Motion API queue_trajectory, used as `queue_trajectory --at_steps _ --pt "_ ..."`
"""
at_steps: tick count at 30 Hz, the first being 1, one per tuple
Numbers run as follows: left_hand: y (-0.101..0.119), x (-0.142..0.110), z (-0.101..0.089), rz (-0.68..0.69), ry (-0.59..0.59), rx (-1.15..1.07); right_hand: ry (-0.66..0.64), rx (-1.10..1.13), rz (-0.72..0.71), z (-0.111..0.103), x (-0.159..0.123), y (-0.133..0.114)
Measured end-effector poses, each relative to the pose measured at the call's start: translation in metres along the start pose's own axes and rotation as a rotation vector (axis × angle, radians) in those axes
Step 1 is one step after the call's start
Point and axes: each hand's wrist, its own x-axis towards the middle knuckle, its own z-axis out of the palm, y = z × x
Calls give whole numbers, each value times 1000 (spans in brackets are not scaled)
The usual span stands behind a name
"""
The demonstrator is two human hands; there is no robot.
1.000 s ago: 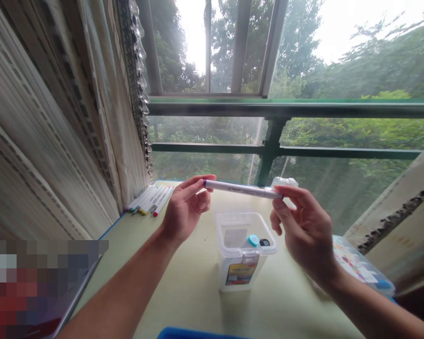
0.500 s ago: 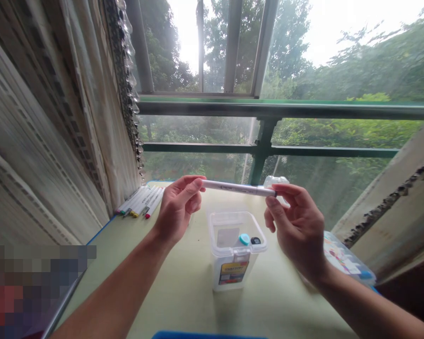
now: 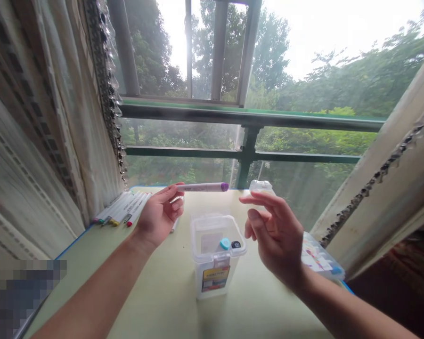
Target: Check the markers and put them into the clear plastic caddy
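Observation:
My left hand (image 3: 159, 214) pinches one end of a white marker with a purple cap (image 3: 203, 187), held level above the table. My right hand (image 3: 273, 233) hovers to the right of the marker with its fingers spread and nothing in them. Below and between the hands stands a clear plastic marker box (image 3: 215, 254) with a label on its front. Two markers stand inside it, showing a teal cap and a black cap.
Several white markers (image 3: 122, 213) lie in a row at the far left by the curtain. A clear lid (image 3: 261, 186) sits at the table's far edge near the window. A flat plastic case (image 3: 321, 259) with colourful contents lies at the right.
My right hand has let go of the marker and drawn back, fingers spread. The left hand now holds it alone, purple cap pointing right. The view has shifted, so everything sits further left.

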Motion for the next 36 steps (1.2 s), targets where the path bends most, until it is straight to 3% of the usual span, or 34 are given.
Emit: queue_trajectory --at_steps 8,13,17,20,25,29,36 --pt "-1 -1 1 -35 28 -49 -43 14 16 -2 -3 -1" --pt "1 -8 8 222 -45 4 -49 3 85 -4 -1 4" --pt "-2 -20 13 461 -163 253 -15 -24 263 -2 7 15" --pt "-9 -30 13 629 -150 493 -32 -29 367 -1 10 23" --pt "-15 -40 10 871 -126 785 -146 -76 425 -2 6 26" --pt "-13 -40 10 950 -143 834 -203 -65 439 -2 1 27" --pt "-10 -40 9 951 -127 874 -187 -89 378 -2 3 25"
